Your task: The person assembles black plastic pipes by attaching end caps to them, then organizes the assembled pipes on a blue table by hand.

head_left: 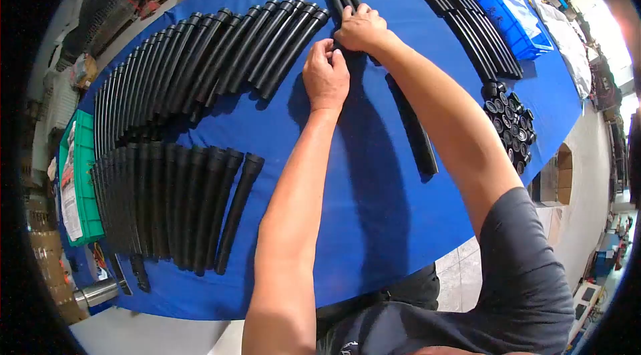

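At the far middle of the blue table, my right hand point(361, 29) is closed over the upper part of a few short black tubes point(339, 1), whose ends stick out past its fingers. Just left of it and nearer me, my left hand point(326, 78) has its fingers curled in and its thumb up. A dark piece shows between the two hands, but what the left fingers hold is mostly hidden. To the right, partly behind my right forearm, a single black tube point(412, 129) lies slanted on the cloth.
Black tubes with wider collared ends lie in a far row point(220, 54) and a near row point(180, 201) on the left. Thin black tubes point(467, 24), black round caps point(511, 121) and a blue crate point(527, 41) are at right. A green crate point(87, 181) stands at the left edge.
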Demonstrator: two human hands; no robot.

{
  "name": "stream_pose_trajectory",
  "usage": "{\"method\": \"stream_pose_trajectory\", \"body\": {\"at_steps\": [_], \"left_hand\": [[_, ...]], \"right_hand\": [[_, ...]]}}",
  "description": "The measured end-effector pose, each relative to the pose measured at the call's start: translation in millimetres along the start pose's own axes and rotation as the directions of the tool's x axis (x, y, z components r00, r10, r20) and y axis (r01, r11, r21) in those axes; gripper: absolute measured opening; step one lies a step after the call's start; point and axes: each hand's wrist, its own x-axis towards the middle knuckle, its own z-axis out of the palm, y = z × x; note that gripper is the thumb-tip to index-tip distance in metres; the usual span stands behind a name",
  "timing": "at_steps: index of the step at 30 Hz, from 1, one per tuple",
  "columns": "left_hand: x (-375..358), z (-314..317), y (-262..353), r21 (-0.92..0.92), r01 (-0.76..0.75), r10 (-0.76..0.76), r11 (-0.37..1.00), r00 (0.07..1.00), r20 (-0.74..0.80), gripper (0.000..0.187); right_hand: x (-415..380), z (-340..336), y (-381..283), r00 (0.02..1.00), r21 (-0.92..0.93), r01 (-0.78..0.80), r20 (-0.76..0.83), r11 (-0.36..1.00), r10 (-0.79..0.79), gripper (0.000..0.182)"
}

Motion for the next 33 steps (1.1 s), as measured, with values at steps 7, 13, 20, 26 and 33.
{"method": "stream_pose_trajectory", "body": {"at_steps": [7, 13, 20, 26, 33], "left_hand": [[4.1, -0.1, -12.6, -0.092, 0.026, -0.030, 0.995, 0.998, -0.051, 0.024], [6.5, 0.7, -18.9, -0.181, 0.047, -0.062, 0.982, 0.995, -0.079, 0.023], [7.6, -4.3, -26.9, -0.207, 0.090, -0.090, 0.974, 0.996, 0.009, 0.026], [-21.3, -18.0, -14.0, -0.071, -0.063, 0.080, 0.996, 0.957, 0.278, 0.032], [-111.0, -70.5, 46.4, -0.256, 0.092, 0.040, 0.962, 0.882, 0.469, 0.060]], "right_hand": [[-39.0, -5.7, -15.2, 0.999, -0.090, 0.024, -0.039, 0.996, -0.028, 0.068], [-83.7, -0.2, -28.7, 0.992, -0.225, 0.080, -0.078, 0.971, -0.100, 0.062], [-134.9, 24.7, -33.0, 0.976, -0.150, 0.017, -0.211, 0.989, -0.049, 0.054], [-204.5, 12.6, -37.5, 0.993, -0.127, 0.035, -0.105, 0.991, -0.048, 0.054], [-294.3, -38.8, 37.8, 0.936, 0.163, 0.299, -0.240, 0.940, -0.257, 0.069]]}}
